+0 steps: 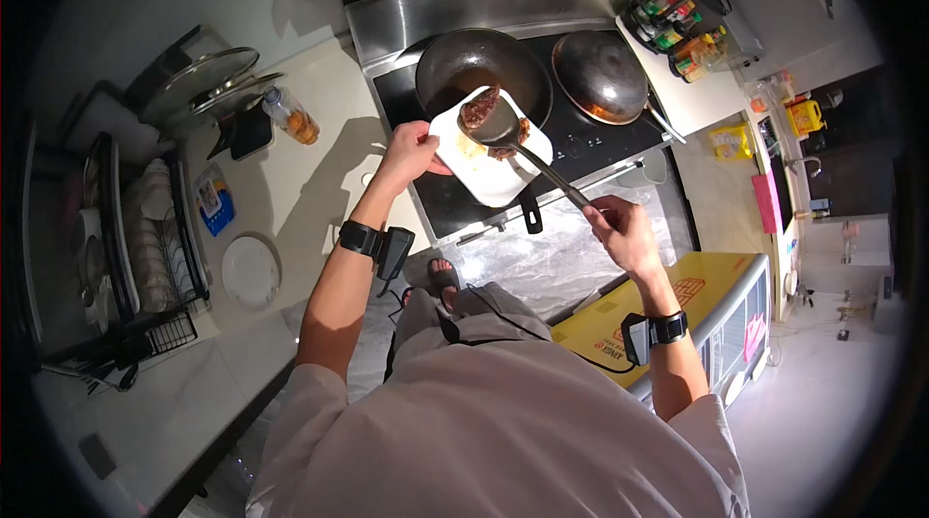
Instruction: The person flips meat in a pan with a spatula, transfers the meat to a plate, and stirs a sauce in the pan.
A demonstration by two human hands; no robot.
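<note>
My left hand (pixel 408 155) grips the left edge of a white square dish (pixel 475 173), which is held over the cooktop and the near side of a dark wok (pixel 472 57). Around the dark handle of a metal wok spatula (pixel 543 165) my right hand (pixel 623 235) is closed. The spatula's head lies over the dish. A dark brown piece of cooked food, apparently meat (pixel 480 108), is at its tip, partly over the dish's far edge. Smaller brown pieces (pixel 502 153) and oily stains show in the dish. A black handle (pixel 533 211) sticks out below the dish.
A second dark pan (pixel 599 75) is on the right of the black cooktop (pixel 573 148). Seasoning bottles (pixel 664 24) stand beyond it. Leftward are glass lids (pixel 218 79), a plastic bottle (pixel 292 116), a blue packet (pixel 215 200), a white plate (pixel 250 271) and a dish rack (pixel 190 227).
</note>
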